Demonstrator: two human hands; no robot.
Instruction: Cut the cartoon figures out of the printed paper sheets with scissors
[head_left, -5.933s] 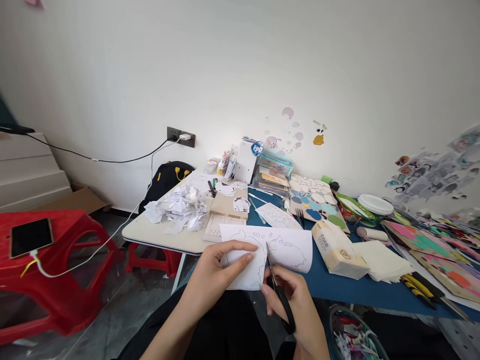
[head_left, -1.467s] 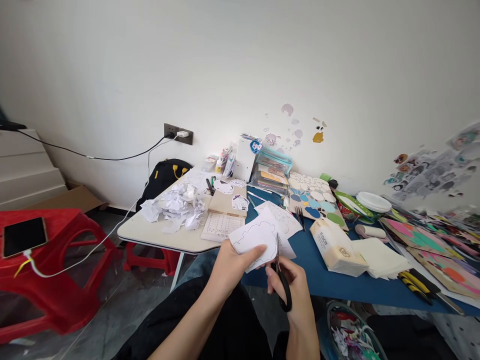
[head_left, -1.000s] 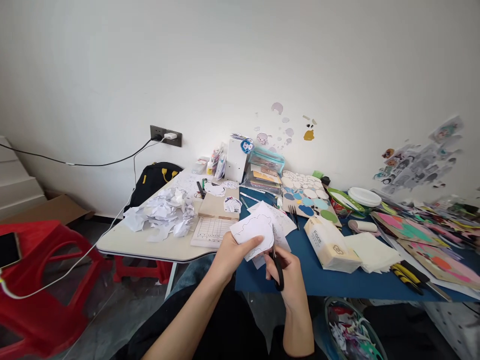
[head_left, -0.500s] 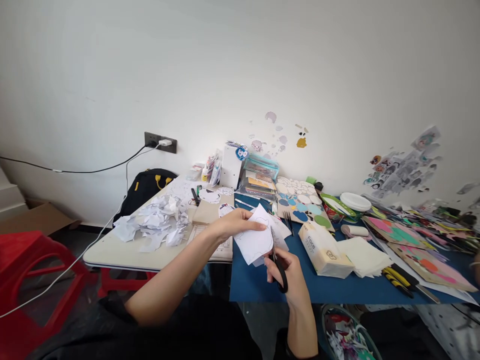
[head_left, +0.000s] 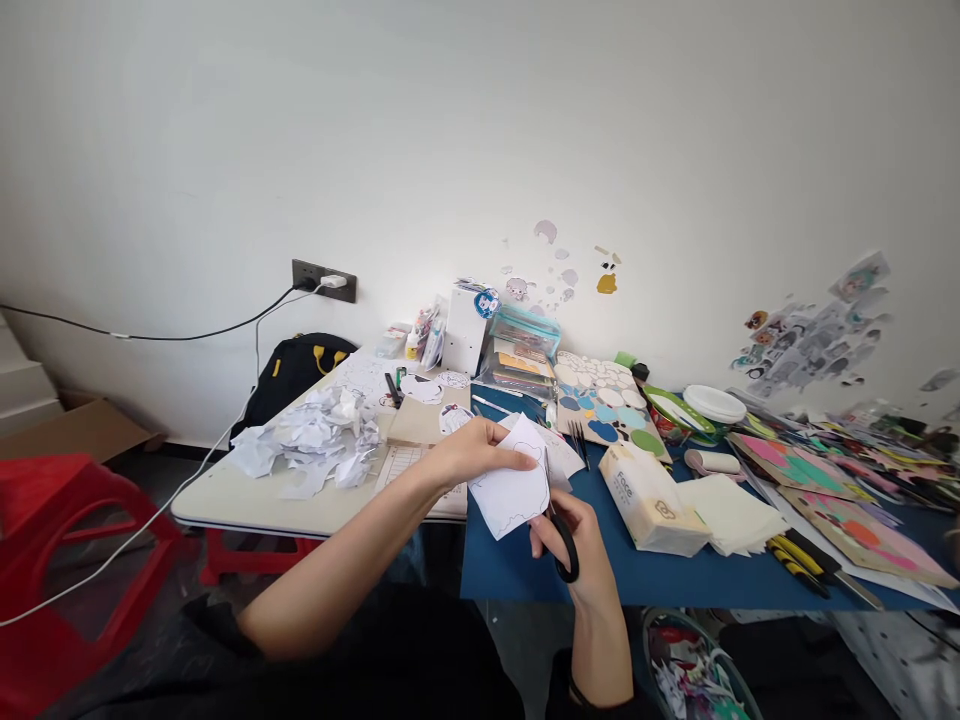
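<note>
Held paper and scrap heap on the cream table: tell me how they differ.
The held paper is mostly flat with drawn outlines; the scrap heap is a jumble of loose, crumpled pieces. The held paper is gripped in the left hand, while the scrap heap lies on the cream table. Both are white paper.

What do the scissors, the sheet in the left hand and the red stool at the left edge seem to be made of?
The scissors: handle probably smooth plastic, judging by its even black loop; blades too hidden to judge. The sheet: most likely thin matt paper, being shineless white with fine drawn lines. The red stool: probably moulded plastic, slightly glossy, with even colour and rounded openings.
</note>
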